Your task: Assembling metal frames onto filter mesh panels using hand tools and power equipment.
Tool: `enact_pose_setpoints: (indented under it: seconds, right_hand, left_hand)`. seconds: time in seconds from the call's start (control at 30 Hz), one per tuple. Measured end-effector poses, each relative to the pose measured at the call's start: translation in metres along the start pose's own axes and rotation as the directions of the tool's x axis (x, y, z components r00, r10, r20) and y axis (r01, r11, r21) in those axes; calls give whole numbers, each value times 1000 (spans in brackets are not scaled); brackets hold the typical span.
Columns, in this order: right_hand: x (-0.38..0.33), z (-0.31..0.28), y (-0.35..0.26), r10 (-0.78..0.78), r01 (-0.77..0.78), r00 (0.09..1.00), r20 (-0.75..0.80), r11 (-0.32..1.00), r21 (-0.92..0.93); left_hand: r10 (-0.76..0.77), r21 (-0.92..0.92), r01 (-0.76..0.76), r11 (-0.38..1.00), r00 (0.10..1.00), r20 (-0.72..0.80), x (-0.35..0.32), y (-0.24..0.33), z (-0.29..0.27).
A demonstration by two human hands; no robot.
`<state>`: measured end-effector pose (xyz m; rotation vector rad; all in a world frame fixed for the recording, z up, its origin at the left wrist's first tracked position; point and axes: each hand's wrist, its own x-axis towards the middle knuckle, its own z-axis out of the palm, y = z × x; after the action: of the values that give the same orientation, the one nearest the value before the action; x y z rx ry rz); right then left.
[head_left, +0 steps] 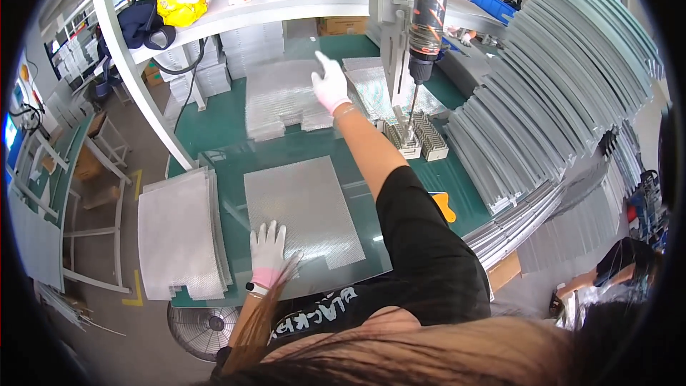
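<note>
A grey perforated sheet (304,196) with a notched near edge lies flat on the green table (229,150) in front of me. My left hand (269,249), in a white glove with a pink cuff, rests on the sheet's near left edge with its fingers stretched out. My right hand (330,84), also gloved, reaches far forward, fingers extended and nothing seen in them. It hovers at the right edge of a stack of similar sheets (275,96) at the table's back. Whether it touches them I cannot tell.
Another pile of sheets (179,232) sits at the left edge. An orange-black power driver (429,11) hangs above a ridged metal block (432,139). Tall stacked grey panels (550,93) line the right side. A yellow-handled tool (444,207) and a white shelf (307,7) are nearby.
</note>
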<state>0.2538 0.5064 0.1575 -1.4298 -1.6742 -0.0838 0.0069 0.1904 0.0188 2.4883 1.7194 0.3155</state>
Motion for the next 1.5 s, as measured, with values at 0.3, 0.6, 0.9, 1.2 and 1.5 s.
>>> enact_pose_setpoints:
  seconds: [0.3,0.6,0.9,1.2,1.5]
  right_hand:
    - [-109,-129,-25,-28,-42,995,92,731,681]
    - [-314,-138,-19,295,-546,778,555,755,363]
    - [-332,-112,-21,227,-351,826,515,923,156]
    - [-337,-107,-15,164,-213,871,463,975,56]
    - [-338,-109,-16,146,-161,846,513,987,-15]
  left_hand:
    - [-136,-799,-6,602,985,-109,-5,-40,0]
    - [-471,-602,326,729,877,-96,-28,7,-48]
    - [-446,-348,392,852,891,-87,-29,-17,-4]
    - [-471,-317,454,833,882,26,-20,-12,-10]
    - [-465,-271,450,851,885,11,-21,-15,-6]
